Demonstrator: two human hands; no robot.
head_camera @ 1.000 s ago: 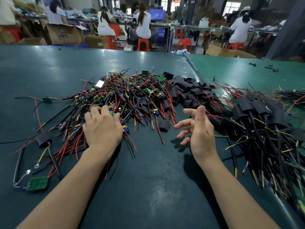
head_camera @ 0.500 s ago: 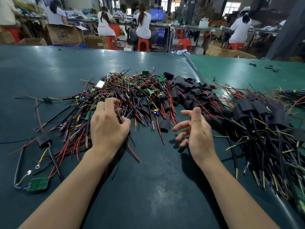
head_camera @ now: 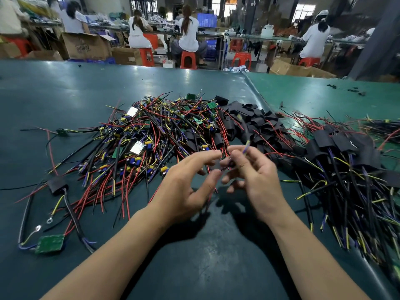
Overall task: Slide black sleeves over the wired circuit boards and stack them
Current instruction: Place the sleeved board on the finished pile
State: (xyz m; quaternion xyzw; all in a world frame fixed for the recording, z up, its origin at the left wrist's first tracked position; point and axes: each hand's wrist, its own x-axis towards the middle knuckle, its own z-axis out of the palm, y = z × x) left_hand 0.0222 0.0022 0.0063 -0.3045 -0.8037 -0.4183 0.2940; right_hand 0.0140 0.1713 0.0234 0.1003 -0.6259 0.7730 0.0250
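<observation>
My left hand [head_camera: 186, 187] and my right hand [head_camera: 257, 176] meet above the table's middle. Together they pinch a small dark wired circuit board [head_camera: 225, 165], blurred by motion. One of its purple and yellow wires [head_camera: 246, 146] sticks up past my right fingers. Behind my left hand lies a tangled pile of wired circuit boards [head_camera: 155, 131] with red, black and yellow leads. A heap of loose black sleeves [head_camera: 249, 122] lies beyond my hands. On the right lies a stack of sleeved boards [head_camera: 337, 148], their wires trailing toward me.
The dark green table [head_camera: 205, 256] meets a lighter green table [head_camera: 313, 96] at the right. A bare green board [head_camera: 49, 243] with ring-terminal wires and one sleeved board [head_camera: 57, 185] lie at the left. Seated people, red stools and cardboard boxes are beyond the far edge.
My left hand closed on a wired board in the pile, lifted it and carried it right. My right hand moved to meet it and took hold of its wires.
</observation>
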